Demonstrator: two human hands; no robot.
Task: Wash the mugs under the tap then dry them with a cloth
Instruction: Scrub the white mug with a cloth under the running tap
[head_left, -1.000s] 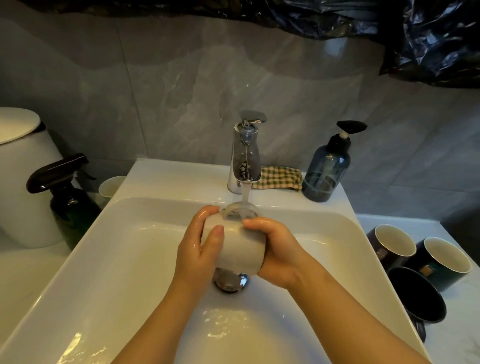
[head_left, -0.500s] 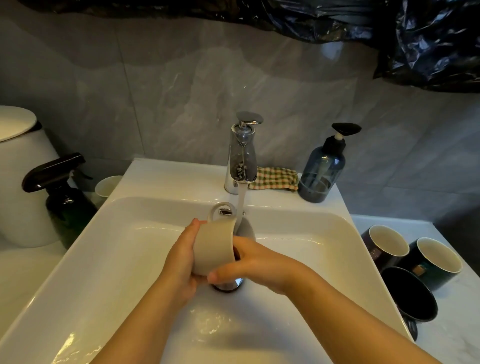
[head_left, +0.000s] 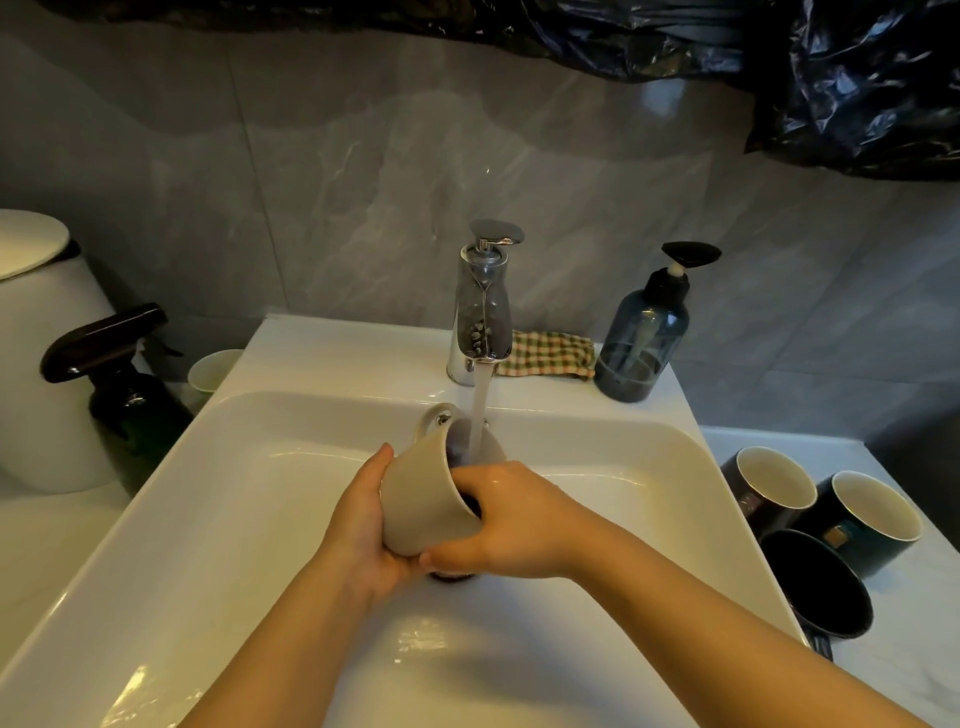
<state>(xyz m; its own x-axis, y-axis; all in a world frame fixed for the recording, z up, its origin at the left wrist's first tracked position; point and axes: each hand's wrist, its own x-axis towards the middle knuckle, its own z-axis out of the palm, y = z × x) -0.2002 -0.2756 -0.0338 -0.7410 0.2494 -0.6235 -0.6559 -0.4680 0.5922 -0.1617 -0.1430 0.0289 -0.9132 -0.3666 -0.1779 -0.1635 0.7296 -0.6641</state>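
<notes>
A beige mug is held over the white sink, tilted with its mouth toward the tap. Water runs from the tap into the mug's mouth. My left hand cups the mug's base and side from the left. My right hand grips the rim, with fingers reaching inside and the thumb under the wall. The mug's handle points away, toward the tap. A green checked cloth lies folded on the sink's back ledge behind the tap. Three dark mugs stand on the counter to the right.
A blue pump bottle stands right of the cloth. A dark spray bottle, a small pale cup and a white lidded bin are left of the sink. Black plastic sheeting hangs above.
The mug went from bottom-up under the stream to tilted with its mouth facing the water. My right hand shifted from its side to the rim, fingers inside; my left hand slid to the base.
</notes>
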